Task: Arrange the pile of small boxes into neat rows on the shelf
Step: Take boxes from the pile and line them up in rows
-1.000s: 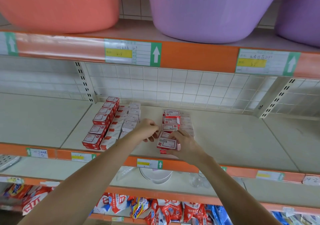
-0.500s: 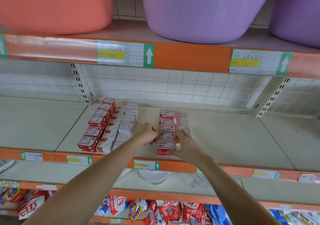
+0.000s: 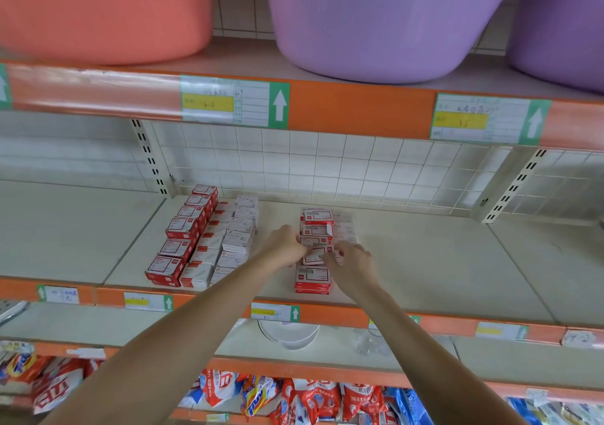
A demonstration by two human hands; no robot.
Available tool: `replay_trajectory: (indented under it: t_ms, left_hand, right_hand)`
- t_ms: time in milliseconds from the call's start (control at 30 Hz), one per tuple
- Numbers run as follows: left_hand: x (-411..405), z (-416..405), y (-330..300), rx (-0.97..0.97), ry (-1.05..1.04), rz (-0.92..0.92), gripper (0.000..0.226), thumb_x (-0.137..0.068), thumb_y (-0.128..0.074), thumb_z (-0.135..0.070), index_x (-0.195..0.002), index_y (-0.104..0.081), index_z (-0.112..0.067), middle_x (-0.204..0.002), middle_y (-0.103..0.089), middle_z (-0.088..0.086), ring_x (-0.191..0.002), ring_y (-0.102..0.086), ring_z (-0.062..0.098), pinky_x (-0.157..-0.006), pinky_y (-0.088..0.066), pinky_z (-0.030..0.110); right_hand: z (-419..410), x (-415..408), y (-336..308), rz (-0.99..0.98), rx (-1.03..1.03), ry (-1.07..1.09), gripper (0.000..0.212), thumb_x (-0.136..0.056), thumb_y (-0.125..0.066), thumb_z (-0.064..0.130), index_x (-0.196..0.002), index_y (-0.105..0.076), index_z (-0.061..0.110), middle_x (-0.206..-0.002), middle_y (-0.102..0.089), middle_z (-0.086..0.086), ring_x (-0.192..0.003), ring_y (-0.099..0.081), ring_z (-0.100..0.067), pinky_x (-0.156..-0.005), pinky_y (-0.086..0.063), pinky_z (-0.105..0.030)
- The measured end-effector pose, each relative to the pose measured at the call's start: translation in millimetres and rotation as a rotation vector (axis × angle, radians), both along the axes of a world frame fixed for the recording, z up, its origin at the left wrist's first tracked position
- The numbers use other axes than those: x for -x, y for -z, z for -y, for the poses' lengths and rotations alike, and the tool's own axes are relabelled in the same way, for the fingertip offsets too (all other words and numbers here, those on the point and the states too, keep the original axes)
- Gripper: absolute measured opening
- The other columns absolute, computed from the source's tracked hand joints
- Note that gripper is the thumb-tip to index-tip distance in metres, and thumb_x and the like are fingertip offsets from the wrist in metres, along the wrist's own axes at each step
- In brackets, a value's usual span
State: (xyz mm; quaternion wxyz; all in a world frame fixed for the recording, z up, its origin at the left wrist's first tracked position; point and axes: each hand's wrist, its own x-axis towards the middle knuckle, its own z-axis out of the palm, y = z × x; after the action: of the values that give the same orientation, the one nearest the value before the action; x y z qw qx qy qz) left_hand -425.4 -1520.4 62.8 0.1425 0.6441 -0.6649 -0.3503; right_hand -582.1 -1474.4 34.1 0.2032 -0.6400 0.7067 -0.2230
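Both hands moved back from the shelf (image 3: 425,261) front edge: left hand (image 3: 283,245) and right hand (image 3: 351,261) pinch one small box (image 3: 315,254) mid-row, and a skewed push risks toppling the front stack (image 3: 312,280) off the edge.

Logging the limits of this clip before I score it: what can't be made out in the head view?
- Box between the hands: mostly covered by the left hand and right hand; the grip is unclear.
- White boxes right of the red stack: print too blurred to read.
- Price label: handwriting too small.
- Purple basin: top cut by the frame edge.
- Glassware on the lower shelf: partly hidden by the right forearm.
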Motion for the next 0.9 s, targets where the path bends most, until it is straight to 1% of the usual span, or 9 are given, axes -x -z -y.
replay_trajectory:
  t_ms: [67, 167, 267, 367, 433, 533, 600, 767, 900]
  left_hand:
    - [0.0, 0.9, -0.2, -0.002, 0.016, -0.026, 0.024, -0.090, -0.070, -0.032, -0.072, -0.064, -0.017, -0.069, -0.068, -0.002, -0.052, -0.057, 0.007, -0.041, -0.039, 0.015]
    - [-1.5, -0.3, 0.9, -0.004, 0.066, -0.026, 0.025, -0.089, -0.070, -0.037, -0.073, -0.065, -0.017, -0.062, -0.065, -0.004, -0.047, -0.054, 0.005, -0.040, -0.039, 0.014]
    - [-5.7, 3.0, 0.6, 0.077, 0.078, 0.039, 0.020, -0.089, -0.069, -0.034, -0.075, -0.063, -0.022, -0.071, -0.065, -0.007, -0.059, -0.061, 0.008, -0.058, -0.051, 0.025]
    - [-10.5, 9.3, -3.6, 0.169, 0.123, -0.073, 0.006, -0.091, -0.068, -0.030, -0.094, -0.066, -0.025, -0.094, -0.069, -0.007, -0.082, -0.064, 0.011, -0.082, -0.056, 0.036]
    - [-11.8, 10.0, -11.3, 0.223, 0.203, -0.146, 0.013, -0.094, -0.063, -0.021, -0.106, -0.069, -0.023, -0.102, -0.069, -0.008, -0.091, -0.063, 0.010, -0.089, -0.053, 0.035]
    - [-11.4, 9.0, -19.2, 0.226, 0.264, -0.222, 0.018, -0.095, -0.060, -0.016, -0.108, -0.071, -0.022, -0.096, -0.068, -0.013, -0.091, -0.064, 0.006, -0.086, -0.052, 0.028]
    - [-10.4, 9.6, -17.6, 0.198, 0.269, -0.215, 0.016, -0.093, -0.065, -0.023, -0.107, -0.072, -0.022, -0.098, -0.069, -0.011, -0.092, -0.063, 0.005, -0.085, -0.052, 0.027]
    - [-1.2, 5.9, -6.1, 0.247, 0.294, -0.059, 0.018, -0.092, -0.069, -0.024, -0.106, -0.070, -0.014, -0.104, -0.070, 0.003, -0.084, -0.061, 0.011, -0.076, -0.046, 0.023]
    - [4.2, 4.3, 0.0, 0.272, 0.262, 0.000, 0.016, -0.095, -0.063, -0.023, -0.106, -0.068, -0.013, -0.102, -0.069, 0.002, -0.086, -0.064, 0.017, -0.075, -0.051, 0.029]
  right_hand:
    - [-0.2, -0.4, -1.8, 0.185, 0.030, 0.032, 0.030, -0.095, -0.058, 0.029, -0.123, -0.054, 0.019, -0.112, -0.065, -0.001, -0.100, -0.059, -0.021, -0.080, -0.049, -0.030]
    - [1.9, 1.3, -5.4, 0.324, 0.121, 0.015, 0.023, -0.092, -0.062, 0.016, -0.111, -0.055, 0.026, -0.104, -0.068, 0.002, -0.084, -0.063, -0.013, -0.061, -0.043, -0.018]
    - [5.4, 6.0, -11.4, 0.421, 0.168, -0.029, 0.024, -0.090, -0.063, 0.012, -0.105, -0.060, 0.031, -0.104, -0.066, 0.000, -0.083, -0.064, -0.010, -0.064, -0.048, -0.016]
    - [6.8, 8.3, -20.5, 0.484, 0.166, -0.069, 0.026, -0.090, -0.065, 0.009, -0.107, -0.059, 0.026, -0.097, -0.068, -0.001, -0.077, -0.063, -0.008, -0.057, -0.049, -0.013]
    - [8.8, 8.8, -25.8, 0.438, 0.173, -0.101, 0.027, -0.090, -0.066, 0.008, -0.110, -0.055, 0.022, -0.091, -0.068, 0.003, -0.071, -0.060, -0.004, -0.054, -0.047, -0.012]
    - [15.3, 9.4, -27.8, 0.380, 0.172, -0.115, 0.027, -0.089, -0.067, 0.011, -0.108, -0.053, 0.022, -0.090, -0.067, 0.005, -0.075, -0.060, -0.003, -0.059, -0.044, -0.011]
    - [18.8, 8.4, -28.3, 0.341, 0.151, -0.138, 0.025, -0.089, -0.068, 0.012, -0.108, -0.054, 0.021, -0.091, -0.067, 0.005, -0.080, -0.062, -0.007, -0.064, -0.046, -0.016]
    - [21.3, 8.5, -19.1, 0.282, 0.105, -0.158, 0.023, -0.086, -0.072, 0.013, -0.103, -0.056, 0.019, -0.090, -0.064, 0.006, -0.083, -0.063, -0.017, -0.075, -0.053, -0.031]
    - [17.7, 10.3, -14.3, 0.271, 0.095, -0.143, 0.025, -0.085, -0.073, 0.016, -0.098, -0.052, 0.024, -0.088, -0.062, 0.010, -0.081, -0.062, -0.013, -0.068, -0.048, -0.022]
